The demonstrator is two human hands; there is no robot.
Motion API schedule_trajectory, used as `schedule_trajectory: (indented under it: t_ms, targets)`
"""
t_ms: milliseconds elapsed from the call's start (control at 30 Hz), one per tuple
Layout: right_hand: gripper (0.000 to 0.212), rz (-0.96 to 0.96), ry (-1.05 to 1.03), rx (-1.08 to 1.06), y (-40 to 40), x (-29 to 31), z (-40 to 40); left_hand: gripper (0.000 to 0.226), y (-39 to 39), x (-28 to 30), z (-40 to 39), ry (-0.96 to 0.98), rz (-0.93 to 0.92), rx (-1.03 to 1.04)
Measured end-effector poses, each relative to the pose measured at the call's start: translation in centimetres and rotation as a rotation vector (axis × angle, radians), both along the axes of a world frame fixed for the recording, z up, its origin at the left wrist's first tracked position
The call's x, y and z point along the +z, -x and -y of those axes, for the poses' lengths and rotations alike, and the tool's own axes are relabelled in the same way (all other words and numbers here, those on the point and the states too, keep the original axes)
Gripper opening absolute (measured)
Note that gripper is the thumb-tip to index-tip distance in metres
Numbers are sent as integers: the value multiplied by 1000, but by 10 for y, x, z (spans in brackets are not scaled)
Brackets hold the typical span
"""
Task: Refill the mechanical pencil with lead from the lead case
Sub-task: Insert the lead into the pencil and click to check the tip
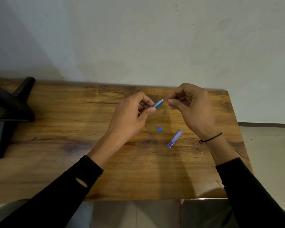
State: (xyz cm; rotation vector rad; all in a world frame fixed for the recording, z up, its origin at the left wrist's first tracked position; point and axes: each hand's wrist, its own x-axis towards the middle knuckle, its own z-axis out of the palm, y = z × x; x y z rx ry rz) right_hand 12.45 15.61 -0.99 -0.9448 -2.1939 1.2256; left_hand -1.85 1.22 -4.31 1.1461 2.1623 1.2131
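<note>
My left hand [132, 112] holds the blue mechanical pencil [158, 104] above the wooden table [72, 129], its open rear end pointing right. My right hand [189, 106] is pinched thumb to forefinger just right of that end; any lead between the fingers is too thin to see. The translucent purple lead case [174, 139] lies on the table below my right hand. A small blue cap [159, 128] lies left of the case. A tiny grey piece [164, 111] rests on the table under the pencil's end.
A black monitor stand [10, 112] occupies the table's left side. A white wall runs behind the table. The table's right edge [237, 122] lies close to my right wrist, with floor beyond it.
</note>
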Motion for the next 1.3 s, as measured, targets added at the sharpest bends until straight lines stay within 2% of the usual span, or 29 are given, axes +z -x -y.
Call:
schedule_trajectory:
  t_ms: [100,300,833,1067,1200,1300]
  targets:
    - [11,-59,-3,29,0,2,3,12,0,-2,-1,16,-28,4]
    - [28,-53,-107,90,-2,2,4,12,-1,-5,-1,42,-59,-4]
    - [27,50,-169,187,-3,-2,-1,12,-4,-1,-2,105,-84,-35]
    - [27,31,-20,132,-5,-1,-4,13,-8,-2,-3,82,-97,-47]
    - [36,43,76,118,-5,-1,-4,11,-4,0,-3,59,-81,-3]
    - [38,214,-116,120,-5,-7,-6,12,1,1,-3,51,-58,31]
